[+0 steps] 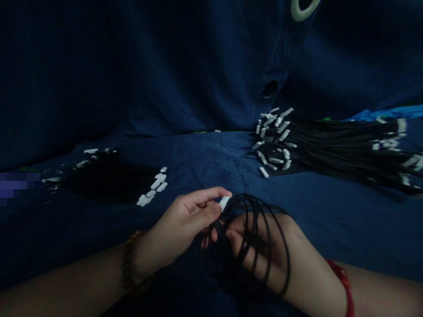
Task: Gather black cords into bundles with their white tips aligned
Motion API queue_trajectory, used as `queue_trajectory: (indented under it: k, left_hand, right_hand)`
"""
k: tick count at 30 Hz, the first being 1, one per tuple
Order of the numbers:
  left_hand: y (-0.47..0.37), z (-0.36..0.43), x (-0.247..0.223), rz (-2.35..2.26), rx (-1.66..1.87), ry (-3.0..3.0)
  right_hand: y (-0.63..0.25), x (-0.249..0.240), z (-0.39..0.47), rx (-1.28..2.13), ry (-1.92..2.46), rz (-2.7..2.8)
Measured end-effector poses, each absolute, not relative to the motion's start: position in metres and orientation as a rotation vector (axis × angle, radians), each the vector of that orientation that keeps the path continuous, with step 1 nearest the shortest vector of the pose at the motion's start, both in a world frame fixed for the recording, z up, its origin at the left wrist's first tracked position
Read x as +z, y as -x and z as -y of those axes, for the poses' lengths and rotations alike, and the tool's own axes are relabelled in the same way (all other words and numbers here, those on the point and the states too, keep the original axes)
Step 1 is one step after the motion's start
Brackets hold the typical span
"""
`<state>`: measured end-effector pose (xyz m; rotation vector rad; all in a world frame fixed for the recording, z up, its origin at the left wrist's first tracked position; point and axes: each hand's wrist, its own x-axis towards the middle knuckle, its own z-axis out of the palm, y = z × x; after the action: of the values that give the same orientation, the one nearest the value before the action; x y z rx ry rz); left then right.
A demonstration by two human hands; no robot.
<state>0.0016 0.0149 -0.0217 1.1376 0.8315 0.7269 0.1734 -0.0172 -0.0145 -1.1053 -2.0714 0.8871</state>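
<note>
My left hand (194, 211) pinches a small white plug connector (224, 202) between thumb and index finger, at the end of a black cable. Beside it, my right hand (271, 246) is closed around looped black cables (254, 220), which arch over its fingers. Below the hands more strands hang down, dark and blurred. The two hands nearly meet above the blue cloth. Some fingertips of my left hand show behind the strands; the rest are hidden.
A bundle of black cables (330, 145) with white connectors at both ends lies at the right. Another bundle (112, 180) lies at the left. Blue cloth (211, 154) covers the surface and hangs behind it. A pale ring (299, 13) is at the top.
</note>
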Motion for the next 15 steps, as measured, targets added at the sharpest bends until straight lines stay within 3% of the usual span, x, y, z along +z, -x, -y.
queue_trajectory:
  k: [9, 15]
  left_hand:
    - [-0.001, -0.012, -0.017, -0.739, 0.752, -1.164]
    - [0.0, -0.012, -0.016, -0.691, 0.77, -1.126]
  right_hand:
    - [-0.174, -0.016, 0.023, 0.389, 1.026, 2.165]
    - [-0.173, -0.015, 0.028, 0.405, 1.007, 2.174]
